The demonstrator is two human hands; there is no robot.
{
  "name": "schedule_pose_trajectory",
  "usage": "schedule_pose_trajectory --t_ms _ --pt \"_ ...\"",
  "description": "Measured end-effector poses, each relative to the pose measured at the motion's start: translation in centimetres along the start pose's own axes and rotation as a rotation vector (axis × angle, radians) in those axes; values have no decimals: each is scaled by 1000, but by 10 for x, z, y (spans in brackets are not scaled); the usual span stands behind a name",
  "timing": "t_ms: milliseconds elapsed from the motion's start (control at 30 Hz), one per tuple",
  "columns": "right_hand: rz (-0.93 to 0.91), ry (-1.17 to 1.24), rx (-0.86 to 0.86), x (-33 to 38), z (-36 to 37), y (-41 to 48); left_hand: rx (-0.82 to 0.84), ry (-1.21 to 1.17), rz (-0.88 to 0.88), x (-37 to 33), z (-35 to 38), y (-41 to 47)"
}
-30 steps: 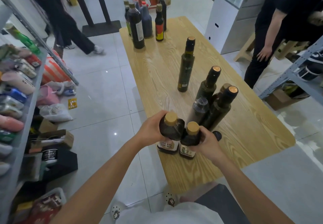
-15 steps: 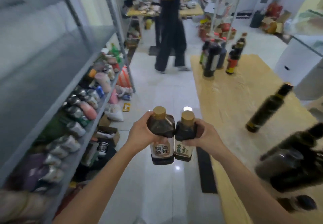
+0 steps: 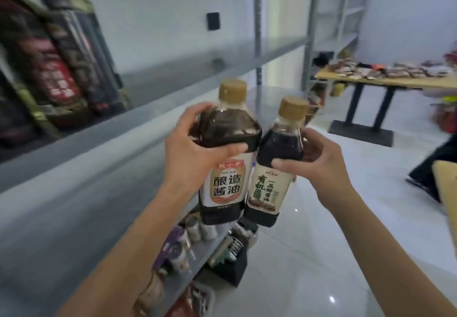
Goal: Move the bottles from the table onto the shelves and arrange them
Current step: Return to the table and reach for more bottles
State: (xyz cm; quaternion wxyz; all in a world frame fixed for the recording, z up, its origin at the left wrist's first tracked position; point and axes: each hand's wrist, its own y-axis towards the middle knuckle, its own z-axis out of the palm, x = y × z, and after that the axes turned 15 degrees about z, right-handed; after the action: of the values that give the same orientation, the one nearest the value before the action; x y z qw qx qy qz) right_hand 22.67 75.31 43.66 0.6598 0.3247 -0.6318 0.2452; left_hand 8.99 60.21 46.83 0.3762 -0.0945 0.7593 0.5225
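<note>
I hold two dark soy sauce bottles with tan caps in the air, side by side and touching. My left hand (image 3: 190, 151) grips the larger bottle (image 3: 227, 158) round its shoulder. The smaller bottle (image 3: 274, 180), tilted slightly right, is gripped by my right hand (image 3: 319, 166) at its upper body. Both hang in front of a grey metal shelf (image 3: 81, 188) that runs along my left. Several dark bottles (image 3: 61, 64) stand blurred on the shelf level above, at the far left.
Lower shelf levels below the bottles carry packets and jars (image 3: 178, 250). A wooden table on black legs (image 3: 385, 82) with small goods stands at the back right. A person's dark leg (image 3: 437, 166) and a wooden table corner (image 3: 447, 185) are at the right edge.
My view has swung left and up from the table to the shelving. Both hands have carried the two bottles up close to the grey shelf.
</note>
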Motion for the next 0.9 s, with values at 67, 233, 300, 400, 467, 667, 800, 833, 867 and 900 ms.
schedule_pose_trajectory --t_ms 67,233,300,400,467,667,800,833,867,900 --pt "-45 21 63 16 17 24 -86 45 40 1 -14 17" --pt "-156 38 217 47 42 93 -299 139 138 11 -29 61" --pt "-208 42 273 60 50 121 -377 197 184 12 -29 81" --pt "-278 85 366 83 60 162 -471 338 258 9 -28 114" --pt "-327 128 413 99 66 189 -538 404 306 7 -27 135" --pt "-423 254 572 136 88 256 -683 663 448 -3 -20 190" --pt "-405 323 667 141 104 288 -729 775 465 6 -17 213" --pt "-396 323 678 139 108 295 -742 808 452 11 -17 217" --pt "-383 316 687 136 114 300 -755 838 430 15 -17 221" --pt "-368 301 695 133 119 305 -772 860 406 20 -19 224"
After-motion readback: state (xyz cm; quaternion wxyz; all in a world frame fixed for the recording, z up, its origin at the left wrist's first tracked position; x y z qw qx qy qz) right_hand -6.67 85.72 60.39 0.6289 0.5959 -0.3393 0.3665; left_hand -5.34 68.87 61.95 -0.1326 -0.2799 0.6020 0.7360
